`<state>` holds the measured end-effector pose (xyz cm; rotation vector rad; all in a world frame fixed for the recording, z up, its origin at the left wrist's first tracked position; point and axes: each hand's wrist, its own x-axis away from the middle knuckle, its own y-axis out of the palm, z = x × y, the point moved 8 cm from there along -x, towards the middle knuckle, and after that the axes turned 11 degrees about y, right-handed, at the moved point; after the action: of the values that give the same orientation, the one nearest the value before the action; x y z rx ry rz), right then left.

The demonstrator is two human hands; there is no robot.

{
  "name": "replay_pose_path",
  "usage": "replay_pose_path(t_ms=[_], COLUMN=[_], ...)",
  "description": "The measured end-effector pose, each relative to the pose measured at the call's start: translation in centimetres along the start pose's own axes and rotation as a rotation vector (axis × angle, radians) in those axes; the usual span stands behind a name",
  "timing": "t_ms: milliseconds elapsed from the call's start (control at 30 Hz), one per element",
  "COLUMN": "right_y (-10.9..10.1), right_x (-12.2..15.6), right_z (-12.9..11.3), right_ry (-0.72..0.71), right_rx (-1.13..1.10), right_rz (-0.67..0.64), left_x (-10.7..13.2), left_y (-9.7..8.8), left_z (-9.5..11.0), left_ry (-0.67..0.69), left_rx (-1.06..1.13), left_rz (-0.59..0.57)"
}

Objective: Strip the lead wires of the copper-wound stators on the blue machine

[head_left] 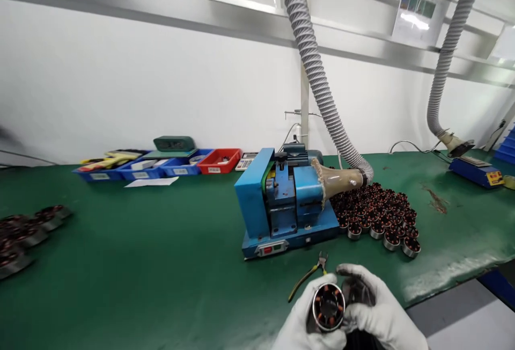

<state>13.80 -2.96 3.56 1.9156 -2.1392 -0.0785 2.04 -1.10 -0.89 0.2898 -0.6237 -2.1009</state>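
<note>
Silver-rimmed stator [329, 322] banded copper and black, white-gloved fingers [360, 271] smudged grey, blue machine [250, 194], green tabletop [161, 248]

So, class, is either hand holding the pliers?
No, the pliers lie on the green table, while the gloved left hand holds a coil ring.

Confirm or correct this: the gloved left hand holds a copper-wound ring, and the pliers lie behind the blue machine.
Not quite: the pliers lie in front of the blue machine, as the head view shows. The left hand does hold the copper-wound ring.
</note>
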Motion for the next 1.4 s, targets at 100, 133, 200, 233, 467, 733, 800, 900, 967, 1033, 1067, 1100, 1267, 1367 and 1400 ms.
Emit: replay_pose_path(t_ms=[100, 133, 200, 233, 467, 733, 800, 900, 967, 1033, 1067, 1100, 1267, 1367, 1400], right_y=[0.0, 0.2, 0.7, 1.0, -2.1, 1.6, 2.7, 3.4, 3.3, 3.1, 2.9, 2.8, 2.5, 2.5, 2.5], right_x=[0.1, 0.1, 0.1, 0.0, -2.0, -5.1, -6.5, -8.9, -10.3, -11.5, -12.0, -12.4, -13.2, -13.3, -13.3], right_z=[-1.1, -1.4, -1.9, -2.2, -4.0, -1.3, -1.2, -1.8, -2.4, -2.8, -2.9, -3.0, -3.2, -3.4, -3.6], right_ry=[-0.091, -0.117, -0.146, -0.156, -0.186, -0.252, -0.205, -0.141, -0.142, -0.145, -0.144, -0.137, -0.081, -0.052, -0.047], right_rx=[-0.044, -0.037, -0.033, -0.04, -0.21, 0.143, 0.303, 0.418, 0.457, 0.473, 0.479, 0.486, 0.488, 0.48, 0.481], right_rz=[0.065, 0.073, 0.082, 0.089, 0.225, 0.267, 0.358, 0.403, 0.403, 0.391, 0.388, 0.385, 0.385, 0.374, 0.374], left_x=[0.4, 0.6, 0.9, 1.0, 0.2, -5.0, -6.2, -8.1, -9.3, -10.3, -10.6, -10.9, -11.2, -11.4, -11.5], left_y=[-0.7, -0.7, -0.1, 0.5, 2.3, -2.1, -2.7, -3.5, -4.0, -4.3, -4.4, -4.4, -4.0, -3.6, -3.4], left_z=[1.5, 2.3, 3.6, 4.1, 6.3, 4.4, 4.4, 4.1, 4.0, 4.1, 4.2, 4.3, 5.0, 5.0, 5.0], left_ry=[0.198, 0.294, 0.442, 0.507, 1.008, 0.506, 0.466, 0.456, 0.466, 0.474, 0.478, 0.48, 0.453, 0.428, 0.423], left_rx=[-0.193, -0.277, -0.451, -0.547, -0.887, -0.6, -0.432, -0.259, -0.24, -0.237, -0.236, -0.237, -0.242, -0.246, -0.247], left_rz=[0.055, 0.077, 0.091, 0.069, 0.035, 0.364, 0.419, 0.465, 0.501, 0.535, 0.551, 0.565, 0.6, 0.603, 0.603])
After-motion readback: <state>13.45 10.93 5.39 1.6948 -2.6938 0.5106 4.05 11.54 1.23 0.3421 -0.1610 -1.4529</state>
